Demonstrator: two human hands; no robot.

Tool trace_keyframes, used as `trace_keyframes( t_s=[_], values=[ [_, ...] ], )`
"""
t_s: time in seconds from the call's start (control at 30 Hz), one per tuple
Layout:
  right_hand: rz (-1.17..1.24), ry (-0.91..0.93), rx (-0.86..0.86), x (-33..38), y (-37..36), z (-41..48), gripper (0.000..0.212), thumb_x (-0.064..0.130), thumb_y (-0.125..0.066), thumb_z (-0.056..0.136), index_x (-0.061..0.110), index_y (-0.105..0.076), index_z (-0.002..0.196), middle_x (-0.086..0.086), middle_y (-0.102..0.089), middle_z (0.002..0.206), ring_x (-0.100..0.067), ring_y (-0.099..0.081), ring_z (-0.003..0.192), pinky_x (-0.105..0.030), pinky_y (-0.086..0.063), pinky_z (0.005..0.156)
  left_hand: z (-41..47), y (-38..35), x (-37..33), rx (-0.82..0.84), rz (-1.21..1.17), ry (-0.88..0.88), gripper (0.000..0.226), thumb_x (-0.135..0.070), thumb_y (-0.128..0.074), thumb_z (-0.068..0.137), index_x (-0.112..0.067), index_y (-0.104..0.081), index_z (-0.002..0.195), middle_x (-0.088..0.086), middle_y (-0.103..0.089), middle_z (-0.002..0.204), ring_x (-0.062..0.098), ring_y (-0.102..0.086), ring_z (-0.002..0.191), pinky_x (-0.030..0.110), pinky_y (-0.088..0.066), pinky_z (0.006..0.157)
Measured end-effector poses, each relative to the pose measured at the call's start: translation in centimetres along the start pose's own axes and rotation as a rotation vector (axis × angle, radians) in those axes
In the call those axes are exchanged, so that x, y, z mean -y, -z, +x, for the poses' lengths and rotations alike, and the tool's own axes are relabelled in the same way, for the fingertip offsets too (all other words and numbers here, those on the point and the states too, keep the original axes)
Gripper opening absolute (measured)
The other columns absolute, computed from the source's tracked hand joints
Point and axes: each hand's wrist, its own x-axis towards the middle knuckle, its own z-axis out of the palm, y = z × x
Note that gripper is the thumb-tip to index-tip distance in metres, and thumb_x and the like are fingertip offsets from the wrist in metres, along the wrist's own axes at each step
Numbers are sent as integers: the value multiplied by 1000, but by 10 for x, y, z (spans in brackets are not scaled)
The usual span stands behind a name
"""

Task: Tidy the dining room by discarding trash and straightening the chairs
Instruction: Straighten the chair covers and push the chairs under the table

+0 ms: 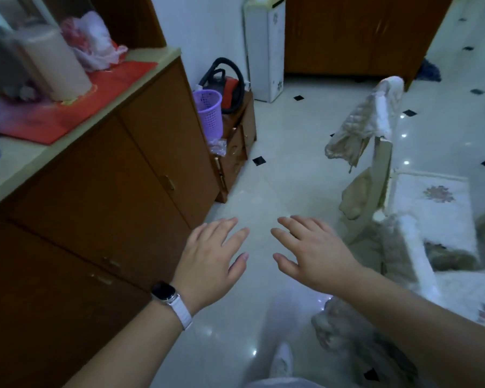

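Okay, left side: one brown desk (20, 169) with a red mat (76, 107), a blurred jug (53, 60) and one pink bag (95, 43) on top. Past its far end sits one purple basket (210, 113) on a low cabinet, with one crumpled plastic scrap (217, 147) just below it and one red vacuum (230, 85) behind.

In the middle are two hands. The left hand (210, 253), with one watch (165, 292) on its wrist, and the right hand (311, 253) both have their fingers spread, palms down, holding nothing. They hover over the floor, apart from each other and touching nothing.

On the right are two chairs, as far as I can count. The far chair (384, 163) has a cloth (370, 116) draped over its back. The near chair (412, 256) is fuzzy-covered, blurred and partly cut off.

The step looks like an in-between one, with nothing carried and nothing gripped. The only likely trash I can see is the plastic scrap, and the basket is probably the bin. Either that scrap comes next, needing a walk forward and a pinch, or the chairs do. The chairs seem angled off-line. Straightening them would call for a turn right, both hands on a chair back, and a slide square.
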Motion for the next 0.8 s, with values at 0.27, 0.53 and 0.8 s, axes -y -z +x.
trace_keyframes(
  t_s=[0.27,0.53,0.8],
  values=[
    [-100,-260,-29,-71,25,0,46,49,-49,87,18,-66,117,-6,-64,124,-28,-59,113,-40,-45,92,117,-31,-8,24,-81,-287,42,-39,-56,88,-20,-62,125,6,-59,131,25,-53,121,42,-41,100],
    [-204,-638,-5,-100,23,-34,45,50,-52,86,18,-66,115,-7,-64,123,-29,-59,112,-40,-47,92,218,-81,-37,12,-245,-651,39,-37,-55,88,-19,-64,121,6,-61,127,27,-55,117,42,-44,97],
    [-377,-1061,31,-75,33,-36,49,50,-49,86,18,-66,119,-6,-65,123,-29,-61,109,-40,-48,88,300,-117,-63,16,-478,-995,41,-39,-55,88,-19,-64,123,6,-60,130,26,-54,117,42,-42,96]
  ],
)
